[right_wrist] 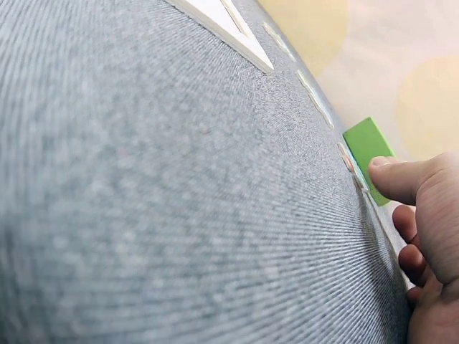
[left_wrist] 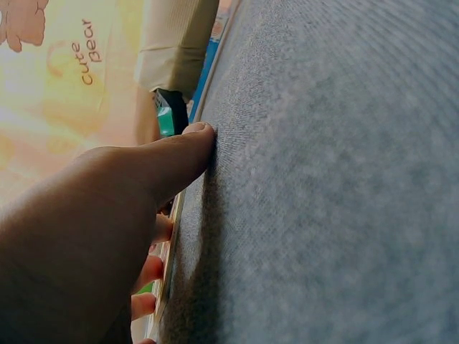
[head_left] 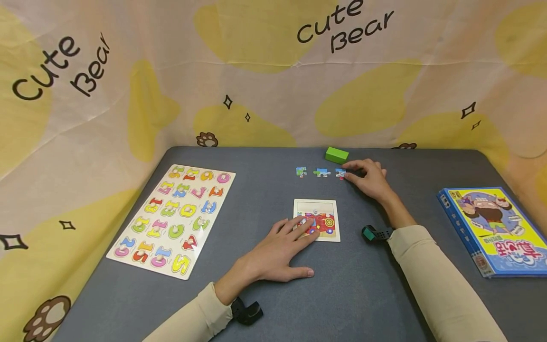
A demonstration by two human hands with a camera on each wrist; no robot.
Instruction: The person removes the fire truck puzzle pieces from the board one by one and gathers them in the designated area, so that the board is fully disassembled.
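My left hand (head_left: 279,251) lies spread over a small puzzle board (head_left: 316,203), with fingers on its left part and the thumb out on the table. Part of a red vehicle picture (head_left: 326,224) shows in the board's lower half; the fingers hide the rest. At the back, my right hand (head_left: 371,179) pinches a blue puzzle piece (head_left: 340,173) at its right edge, thumb and index finger on it. To its left lie another blue piece (head_left: 322,173) and a blue-green piece (head_left: 301,171). Behind the pinched piece stands a green block (right_wrist: 367,147).
A white board of colourful numbers (head_left: 175,221) lies at the left of the grey table (head_left: 342,294). At the right edge is a blue and yellow box (head_left: 497,232). A patterned cloth (head_left: 265,42) hangs behind the table.
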